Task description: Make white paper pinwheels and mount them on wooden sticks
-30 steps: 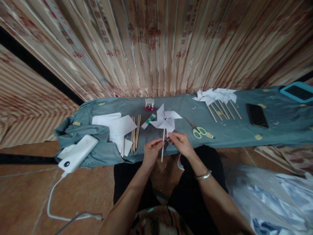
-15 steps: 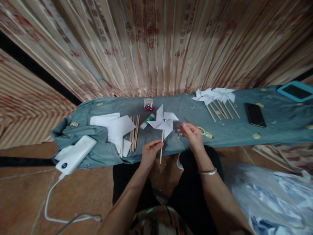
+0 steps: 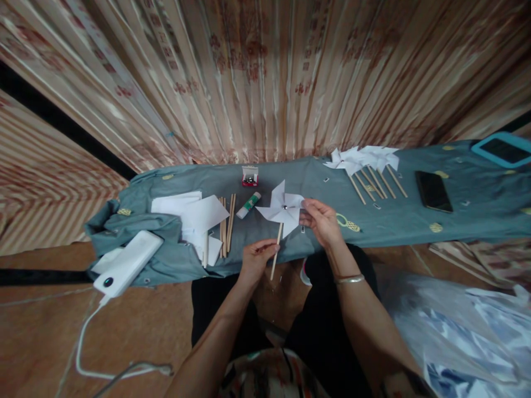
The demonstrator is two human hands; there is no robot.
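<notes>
A white paper pinwheel (image 3: 285,208) with a shiny metal pin at its centre is held up over the near edge of the cloth. My left hand (image 3: 256,260) pinches its wooden stick partway down. At the pinwheel's right blade, my right hand (image 3: 322,222) has thumb and fingertips closed on the paper. Just left of the pinwheel lie a green-and-white glue stick (image 3: 249,205) and a small red open box (image 3: 250,177) of metal pins. Several loose wooden sticks (image 3: 230,224) rest beside a pile of white paper sheets (image 3: 203,215).
Several pinwheels (image 3: 369,160) lie in a row at the back right of the grey-green cloth (image 3: 298,171). Further right are a dark phone (image 3: 433,191) and a blue-framed tablet (image 3: 501,150). A white power bank (image 3: 128,262) with a cable sits at the left end. A plastic bag (image 3: 456,326) stands at lower right.
My right hand has moved slightly left and closed on the pinwheel's right blade. The pinwheel has shifted a little to the right and tilted, its stick still in my left hand.
</notes>
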